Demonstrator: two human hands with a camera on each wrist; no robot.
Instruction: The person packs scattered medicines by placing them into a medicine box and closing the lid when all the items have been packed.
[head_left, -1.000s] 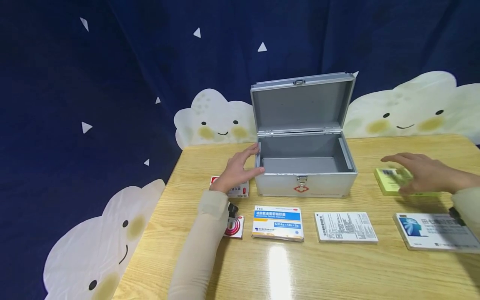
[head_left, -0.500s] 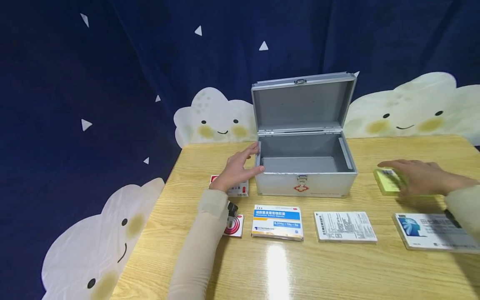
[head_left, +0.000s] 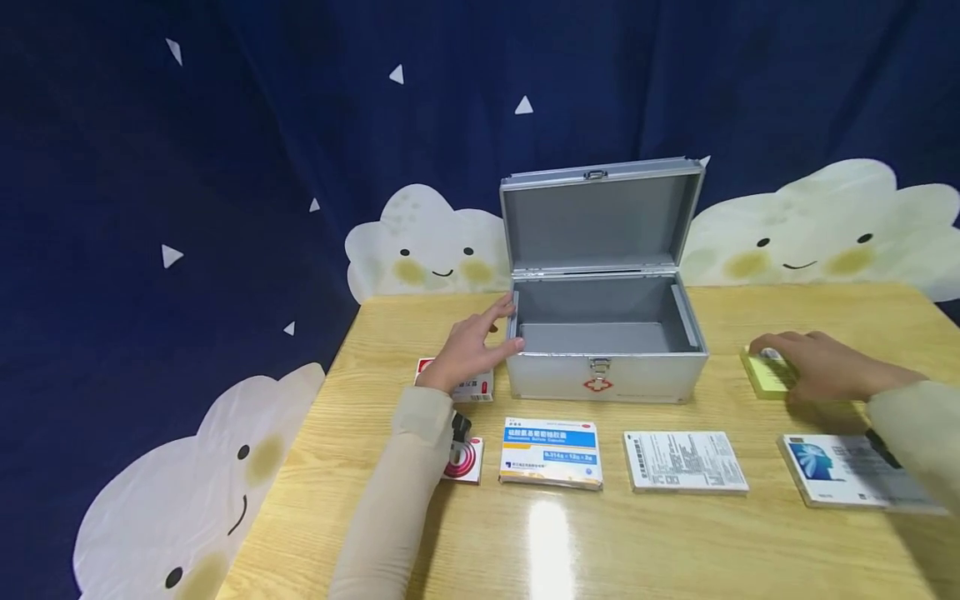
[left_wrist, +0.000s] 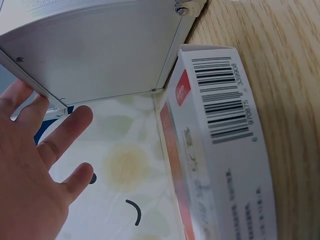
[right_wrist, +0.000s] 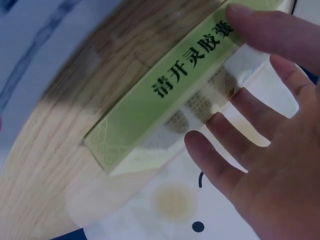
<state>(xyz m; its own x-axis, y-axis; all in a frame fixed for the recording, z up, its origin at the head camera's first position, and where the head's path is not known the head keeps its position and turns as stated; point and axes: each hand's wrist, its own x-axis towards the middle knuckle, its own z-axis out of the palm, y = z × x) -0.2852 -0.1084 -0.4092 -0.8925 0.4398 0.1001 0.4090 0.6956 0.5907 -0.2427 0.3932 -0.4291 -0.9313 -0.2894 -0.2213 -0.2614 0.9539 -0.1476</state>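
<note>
step in hand, as i read it: picking up the green box (right_wrist: 162, 95), lying flat on the tabletop (head_left: 637, 550), right of the lid-up metal case (head_left: 547, 379). right hand (head_left: 825, 367) arches over it, fingers spread, thumb by the near long side, fingertips around the far edge. no firm pinch visible; can't tell how much contact.

left hand (head_left: 472, 346) also spread, thumb and fingers at the case's left rim, probably bracing.

next move calls for bringing right thumb and fingers together across the box's width, then a straight lift. keep the wrist high: the blue-pictured box (head_left: 817, 468) sits right under the forearm side. blue-and-white box (head_left: 551, 452) and white printed box (head_left: 684, 461) untouched.
</note>
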